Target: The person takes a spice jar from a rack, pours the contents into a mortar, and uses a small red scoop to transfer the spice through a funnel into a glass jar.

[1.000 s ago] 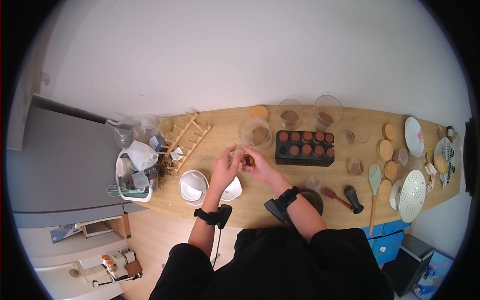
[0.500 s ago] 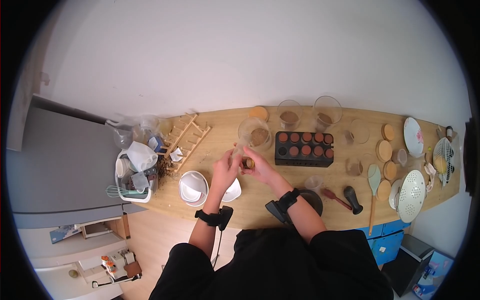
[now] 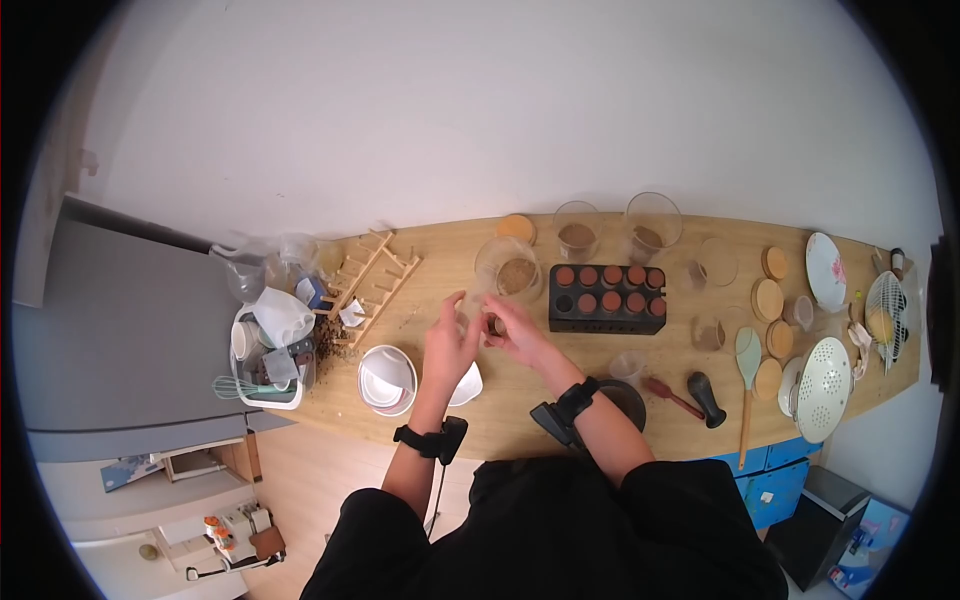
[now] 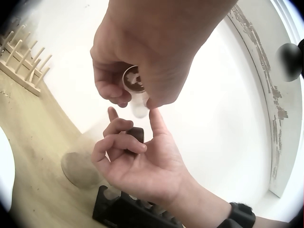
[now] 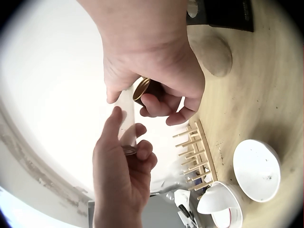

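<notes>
My left hand point(image 3: 451, 338) grips a clear glass tube point(image 5: 127, 128) between thumb and fingers. In the left wrist view the tube's round end point(image 4: 133, 79) shows brown with pale patches. Close beside it, my right hand point(image 3: 517, 332) holds a dark screw cap point(image 5: 142, 90) with a gold-coloured inside in its curled fingers. The cap is apart from the tube, and the right thumb is near the tube's far end. A black rack point(image 3: 607, 316) of reddish-brown-capped tubes stands to the right of the hands, with one front-left slot bare.
Just beyond the hands is a clear beaker point(image 3: 508, 266) of brown powder, with two more glass vessels behind. White bowls point(image 3: 387, 378) and a wooden peg rack point(image 3: 376, 282) stand left. To the right lie a red-brown spoon point(image 3: 675, 397), a spatula point(image 3: 748, 380) and a white colander point(image 3: 826, 390).
The hands have stayed over the same spot. The right fingers have curled further around the cap, turning it out of the head view, and the left fingers have straightened slightly.
</notes>
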Tool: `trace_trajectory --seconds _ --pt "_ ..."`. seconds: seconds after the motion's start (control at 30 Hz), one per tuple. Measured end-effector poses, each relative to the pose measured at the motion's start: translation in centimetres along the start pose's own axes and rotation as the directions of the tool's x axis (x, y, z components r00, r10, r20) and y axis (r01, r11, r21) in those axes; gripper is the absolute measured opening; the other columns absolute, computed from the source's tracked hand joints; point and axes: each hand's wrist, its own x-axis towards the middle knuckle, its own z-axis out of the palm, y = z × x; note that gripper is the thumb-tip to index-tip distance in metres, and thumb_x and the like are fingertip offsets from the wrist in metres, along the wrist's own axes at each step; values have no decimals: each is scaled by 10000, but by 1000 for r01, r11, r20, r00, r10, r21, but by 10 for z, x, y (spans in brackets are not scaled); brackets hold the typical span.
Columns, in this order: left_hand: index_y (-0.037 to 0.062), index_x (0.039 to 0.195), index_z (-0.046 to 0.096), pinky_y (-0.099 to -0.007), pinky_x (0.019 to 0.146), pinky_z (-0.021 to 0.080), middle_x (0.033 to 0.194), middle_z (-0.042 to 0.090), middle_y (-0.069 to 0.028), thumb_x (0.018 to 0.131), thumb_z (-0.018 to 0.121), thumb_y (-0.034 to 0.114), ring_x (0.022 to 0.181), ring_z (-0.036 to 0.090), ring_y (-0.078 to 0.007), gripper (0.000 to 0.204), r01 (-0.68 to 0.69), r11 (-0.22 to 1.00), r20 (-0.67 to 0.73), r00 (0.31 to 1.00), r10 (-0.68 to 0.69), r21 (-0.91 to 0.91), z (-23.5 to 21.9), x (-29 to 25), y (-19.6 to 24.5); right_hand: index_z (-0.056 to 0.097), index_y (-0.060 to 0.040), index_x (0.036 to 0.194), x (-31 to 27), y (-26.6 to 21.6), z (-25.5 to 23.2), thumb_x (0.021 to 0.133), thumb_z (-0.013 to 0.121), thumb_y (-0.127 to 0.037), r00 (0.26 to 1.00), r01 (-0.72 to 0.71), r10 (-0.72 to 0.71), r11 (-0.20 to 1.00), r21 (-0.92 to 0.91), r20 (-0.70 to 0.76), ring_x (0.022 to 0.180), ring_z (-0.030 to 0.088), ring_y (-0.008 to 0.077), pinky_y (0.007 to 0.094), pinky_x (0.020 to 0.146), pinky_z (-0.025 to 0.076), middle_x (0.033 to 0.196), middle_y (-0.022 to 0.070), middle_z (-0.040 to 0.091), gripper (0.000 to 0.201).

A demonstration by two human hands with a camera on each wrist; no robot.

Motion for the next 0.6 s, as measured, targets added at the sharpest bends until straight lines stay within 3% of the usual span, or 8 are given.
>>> trace_trajectory --seconds 0.1,0.17,0.23,0.33,0.37,0.43,0.53,0.6 --pt "-9 1129 559 -324 502 470 615 590 -172 836 618 221 540 620 -237 377 37 995 55 998 -43 93 3 1 -10 568 -158 1007 -8 -5 5 916 511 -440 991 -63 81 985 160 -111 654 519 90 294 652 444 735 -28 554 302" --pt "-14 1108 572 -324 497 467 593 583 -166 838 615 223 528 614 -233 362 71 995 47 996 -74 65 2 3 -7 567 -160 1022 -7 -5 -1 908 493 -489 990 -106 91 985 133 111 661 522 88 302 640 433 729 -25 564 356" --pt "-19 1088 585 -325 493 463 571 575 -160 839 611 225 517 608 -228 349 101 994 41 994 -102 36 5 4 -13 568 -159 1015 -6 -4 1 908 486 -494 994 -111 107 982 151 36 663 521 87 304 637 428 714 -26 557 360" --pt "-18 1115 585 -278 462 397 578 535 -82 859 603 259 488 500 -104 378 57 996 30 998 -59 69 10 7 -34 549 -149 928 -5 -3 2 905 495 -481 992 -118 123 979 163 -17 565 456 80 299 619 414 680 -18 544 338" --pt "-16 1131 569 -282 464 401 585 538 -93 848 616 261 493 507 -115 399 160 985 110 982 -153 -56 9 8 -33 527 -138 848 -4 -2 2 902 510 -464 993 -118 119 981 157 3 465 390 73 292 602 404 660 -10 539 330" --pt "-15 1147 554 -287 466 404 592 541 -105 838 630 263 499 514 -125 423 270 948 204 951 -234 -172 6 8 -23 555 -152 900 -1 0 -1 908 526 -424 996 -78 81 989 128 -20 561 451 76 289 609 415 668 -23 532 274" --pt "-6 1174 513 -285 469 414 595 533 -108 833 644 247 512 525 -128 445 87 992 114 989 -97 89 1 3 -2 583 -165 946 3 3 -2 913 551 -361 998 -17 24 994 111 -65 661 510 76 285 612 428 683 -38 527 201" --pt "6 1167 499 -341 534 474 562 563 -129 828 635 220 581 621 -270 424 -98 979 3 995 100 178 4 2 -6 584 -165 940 4 3 -3 912 561 -338 996 7 4 993 118 -91 666 509 71 283 608 429 690 -40 530 177"
